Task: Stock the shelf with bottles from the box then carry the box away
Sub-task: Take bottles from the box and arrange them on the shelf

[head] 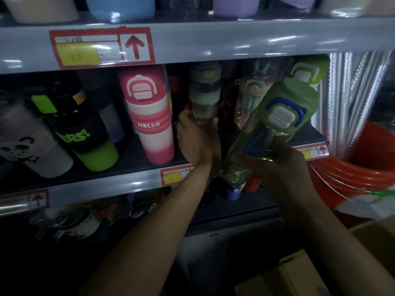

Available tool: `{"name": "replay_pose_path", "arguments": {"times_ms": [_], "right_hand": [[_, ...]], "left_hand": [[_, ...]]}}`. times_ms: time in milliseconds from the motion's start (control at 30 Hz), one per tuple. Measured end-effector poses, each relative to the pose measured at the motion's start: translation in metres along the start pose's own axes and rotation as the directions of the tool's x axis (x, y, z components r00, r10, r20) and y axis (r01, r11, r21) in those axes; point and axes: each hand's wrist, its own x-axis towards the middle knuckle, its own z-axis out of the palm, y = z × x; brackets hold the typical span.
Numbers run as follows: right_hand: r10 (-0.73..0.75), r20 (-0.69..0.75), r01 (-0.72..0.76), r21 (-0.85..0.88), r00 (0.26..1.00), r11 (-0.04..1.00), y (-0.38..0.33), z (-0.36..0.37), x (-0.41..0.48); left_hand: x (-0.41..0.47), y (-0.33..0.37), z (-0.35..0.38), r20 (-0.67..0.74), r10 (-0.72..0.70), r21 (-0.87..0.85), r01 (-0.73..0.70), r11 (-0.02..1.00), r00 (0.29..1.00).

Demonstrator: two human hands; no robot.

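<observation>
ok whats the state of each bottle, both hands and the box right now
grey-lidded bottle: upright on shelf, gripped by left hand
green-lidded bottle: tilted, off the shelf, held in right hand
pink HELLO bottle: standing on shelf, lid shut
black and green bottle: standing on shelf
cardboard box: open, lower right

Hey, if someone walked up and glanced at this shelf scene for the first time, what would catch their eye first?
Probably the green-lidded bottle, tilted in the right hand in front of the middle shelf. Beside it the left hand grips a clear grey-lidded bottle standing on that shelf. Further left, the pink HELLO bottle stands out, under a red arrow price label.
</observation>
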Motion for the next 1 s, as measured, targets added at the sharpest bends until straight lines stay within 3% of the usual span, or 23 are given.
{"name": "replay_pose_path", "arguments": {"times_ms": [500, 1000], "right_hand": [[-0.024, -0.018, 0.024, -0.029, 1.0, 0.999, -0.001, 0.002, 0.0], [0.01, -0.038, -0.013, -0.08, 0.999, 0.997, -0.007, 0.001, -0.004]], "left_hand": [[0.001, -0.001, 0.0, 0.007, -0.013, 0.004, 0.013, 1.0, 1.0], [0.004, -0.003, 0.0, 0.112, -0.025, 0.094, 0.015, 0.995, 0.993]]}}
